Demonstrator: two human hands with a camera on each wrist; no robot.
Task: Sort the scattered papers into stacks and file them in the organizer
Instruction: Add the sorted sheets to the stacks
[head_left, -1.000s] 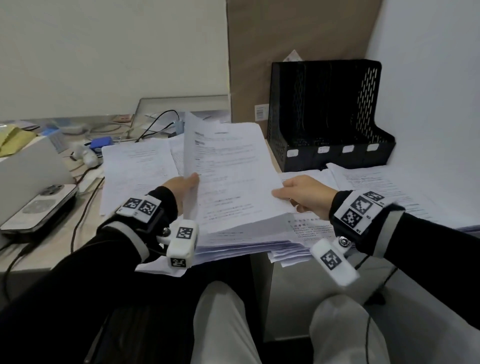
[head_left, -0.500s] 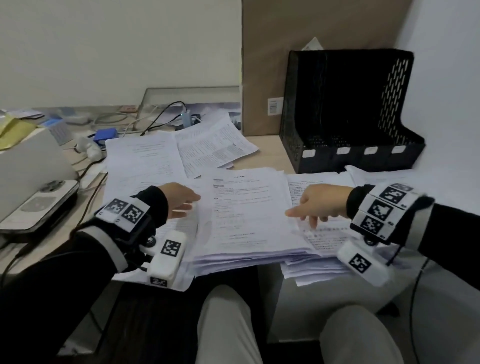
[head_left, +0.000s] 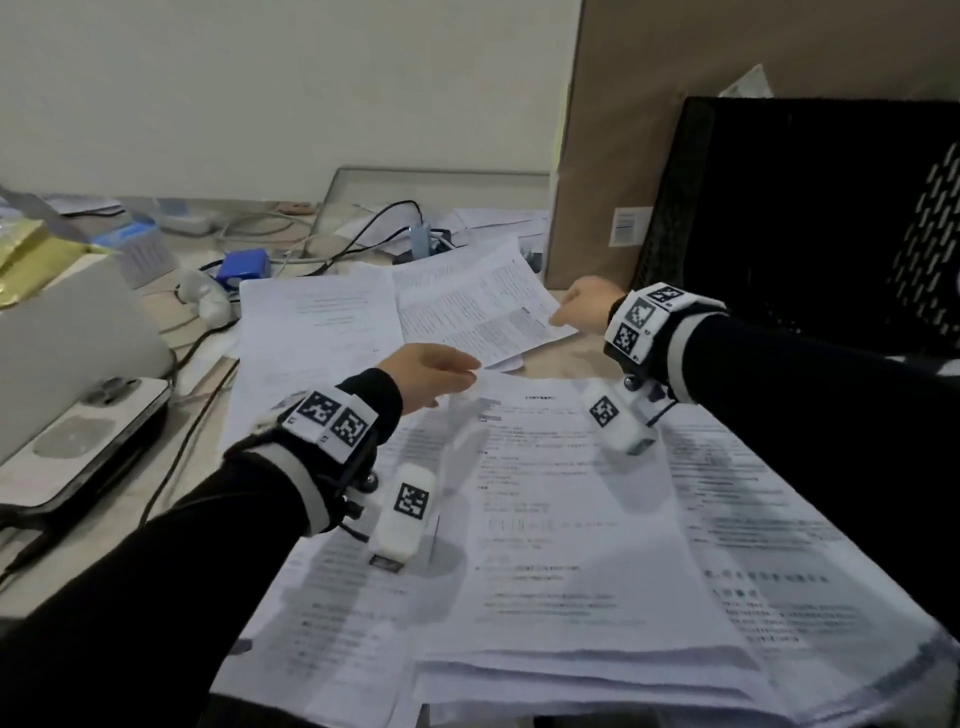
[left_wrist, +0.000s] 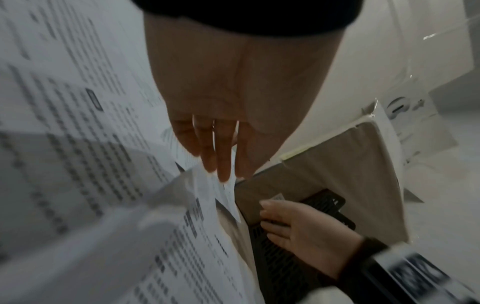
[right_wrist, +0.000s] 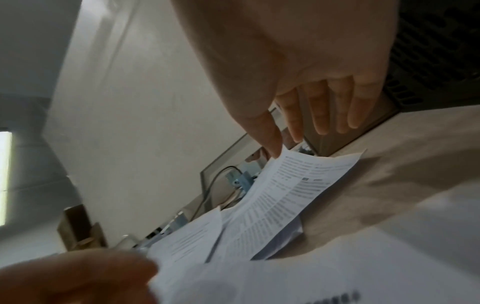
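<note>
A thick stack of printed papers (head_left: 571, 519) lies flat on the desk in front of me, on top of more loose sheets. Beyond it lies a densely printed sheet (head_left: 478, 312), tilted, with a plainer sheet (head_left: 311, 332) to its left. My left hand (head_left: 457, 374) hovers with straight fingers (left_wrist: 221, 164) just short of the printed sheet's near edge and holds nothing. My right hand (head_left: 566, 312) is at that sheet's right corner, fingers extended (right_wrist: 319, 115), with the thumb tip at the sheet (right_wrist: 298, 185). The black mesh organizer (head_left: 805, 218) stands at the back right.
A brown cardboard panel (head_left: 613, 130) leans against the wall behind the organizer. Cables and a blue device (head_left: 241, 270) clutter the back of the desk. A white box with a phone-like device (head_left: 78, 436) sits at the left. More sheets (head_left: 779, 519) lie at the right.
The stack I held upright a second ago now lies flat on the desk. Both hands have let go of it and reached forward to the printed sheet further back.
</note>
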